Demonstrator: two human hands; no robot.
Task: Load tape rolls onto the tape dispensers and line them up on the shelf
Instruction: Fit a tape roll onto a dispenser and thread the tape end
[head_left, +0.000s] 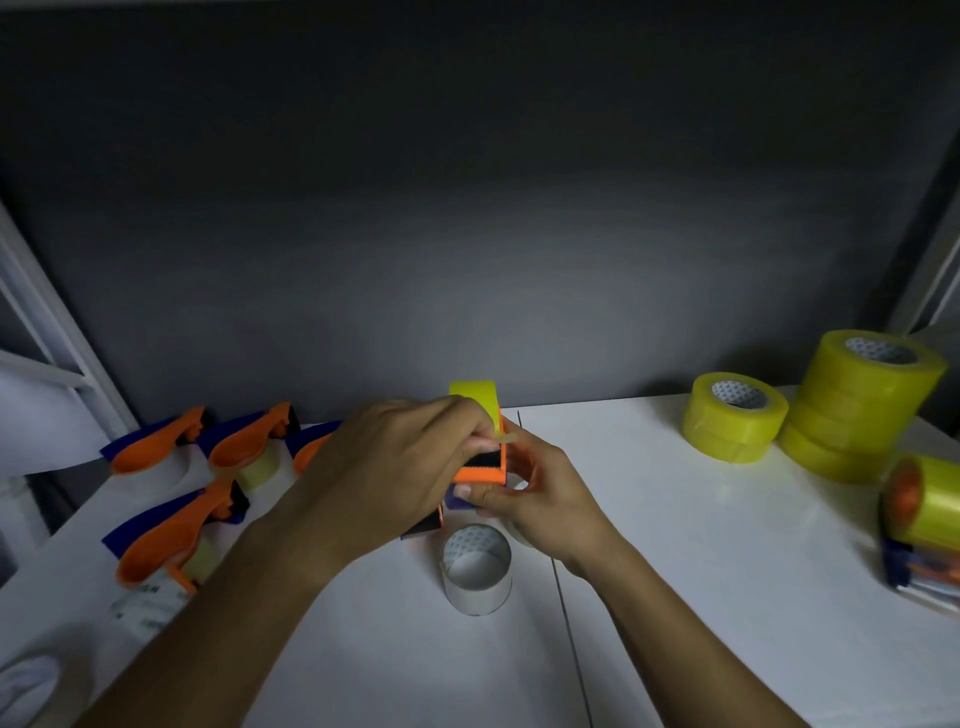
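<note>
Both hands meet over the middle of the white shelf (649, 519), toward its back edge, working on one orange-and-blue tape dispenser (480, 475) loaded with a yellow tape roll (474, 394). The left hand (395, 467) curls over the dispenser from the left, its fingertips pinching what looks like the loose end of the tape just above the orange toothed blade, though the dim light makes the strip hard to read. The right hand (540, 499) grips the dispenser from the right and below, thumb and fingers wrapped round its blue body.

Just in front of the hands an empty cardboard tape core (477, 569) stands upright on the shelf. Near the back left corner lie three more dispensers (254, 441), side by side, and a fourth dispenser (176, 535) lies closer to the front along the left edge. At the back right corner sit stacked yellow tape rolls (862, 395), with a shorter stack (735, 415) just beside them on the left. At the right edge another loaded dispenser (919, 519) lies on its side, partly cut off.
</note>
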